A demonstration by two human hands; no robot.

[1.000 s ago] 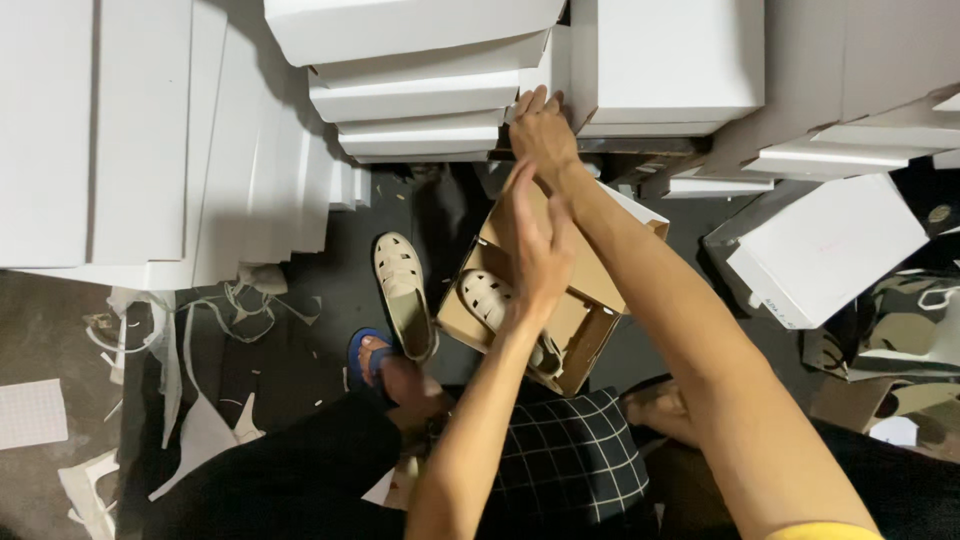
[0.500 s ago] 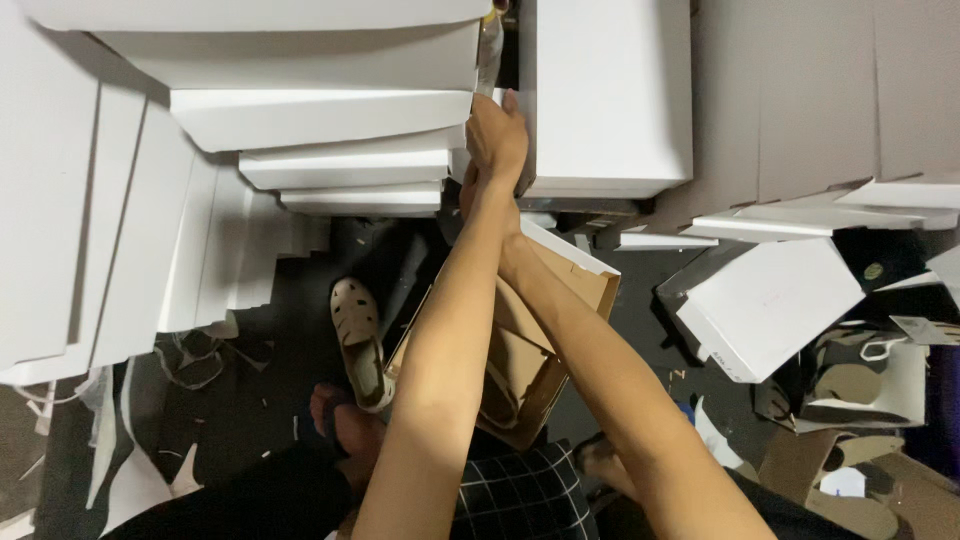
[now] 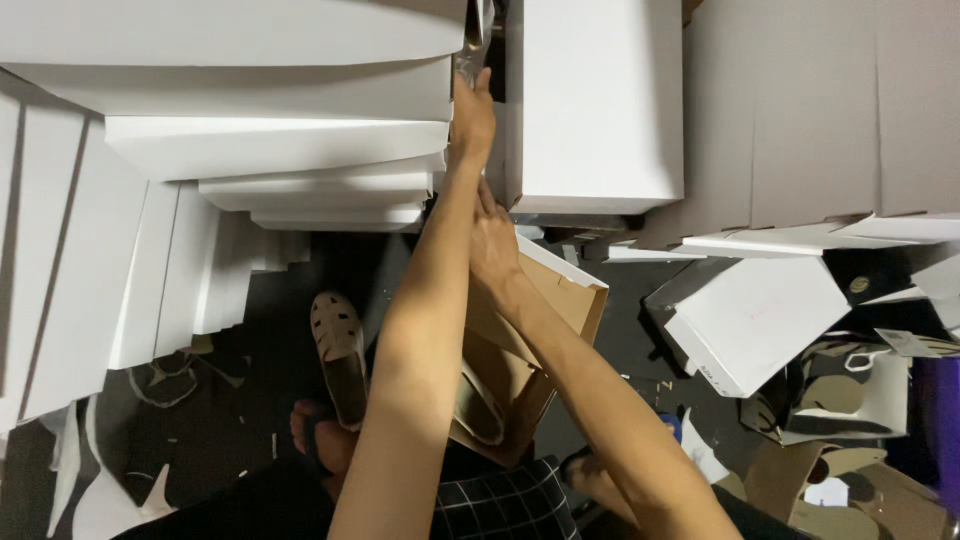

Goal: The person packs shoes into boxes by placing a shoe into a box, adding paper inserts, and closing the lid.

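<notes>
the left hand [image 3: 472, 118] reaches far up toward 12 o'clock, fingers pushed into the narrow gap between the stacked white boxes [image 3: 300, 130] at 10 o'clock and the tall white box [image 3: 595, 100] at 1 o'clock. whether it pinches anything there, i cannot tell. the right hand [image 3: 492, 240] sits lower, just behind the left wrist, fingers loosely curled, above the open brown box [image 3: 560, 300]. the gap runs 12 to 6; the left hand is nearer. a beige shoe [image 3: 340, 350] lies on the floor at 7 o'clock.

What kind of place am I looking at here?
Probably a shoe packing or stock room: stacks of white boxes, a beige shoe on the dark floor, and an open brown cardboard box beneath the person's arms.
</notes>
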